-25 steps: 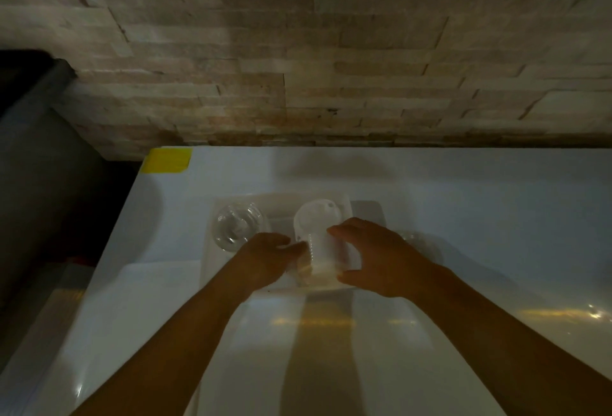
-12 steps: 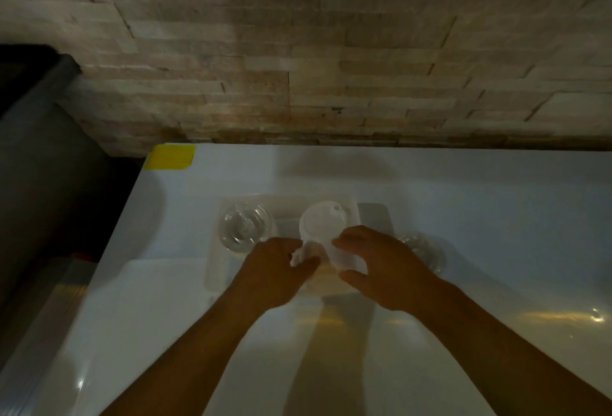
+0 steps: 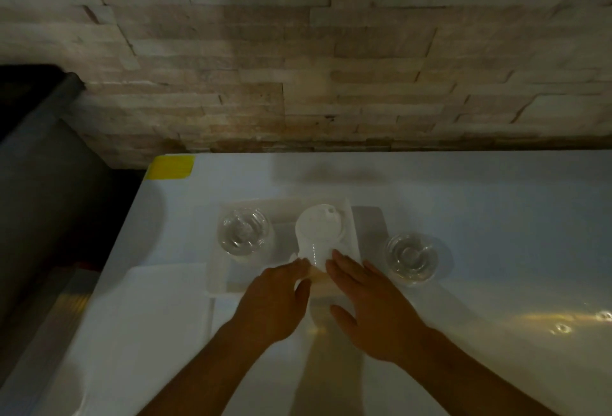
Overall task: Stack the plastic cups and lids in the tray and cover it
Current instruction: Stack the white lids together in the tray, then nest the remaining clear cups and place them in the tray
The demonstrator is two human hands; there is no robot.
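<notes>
Behind everything stands a stone-brick wall (image 3: 331,67), and below it a white table (image 3: 480,217) fills most of the view, its near and right edges cut off by the frame. At the table's far left corner sits a yellow patch (image 3: 170,167); a dark, poorly lit object (image 3: 33,150) left of the table cannot be identified.

Near the table's middle lies the shallow white tray (image 3: 218,270), pale against the white top, so its near edge is hard to trace and is partly covered by the hands. Inside the tray, at its left, lies a clear lid stack (image 3: 243,231). At the tray's right, a stack of clear cups topped by a white lid (image 3: 319,225) leans toward the far side; its lower part is hidden between the hands. Just right of the tray, on the table, rests another clear lid (image 3: 410,258).

The left hand (image 3: 275,299) curls loosely against the stack's base, fingers bent. The right hand (image 3: 371,309) lies open with fingers extended beside the base; whether either truly grips it cannot be told.
</notes>
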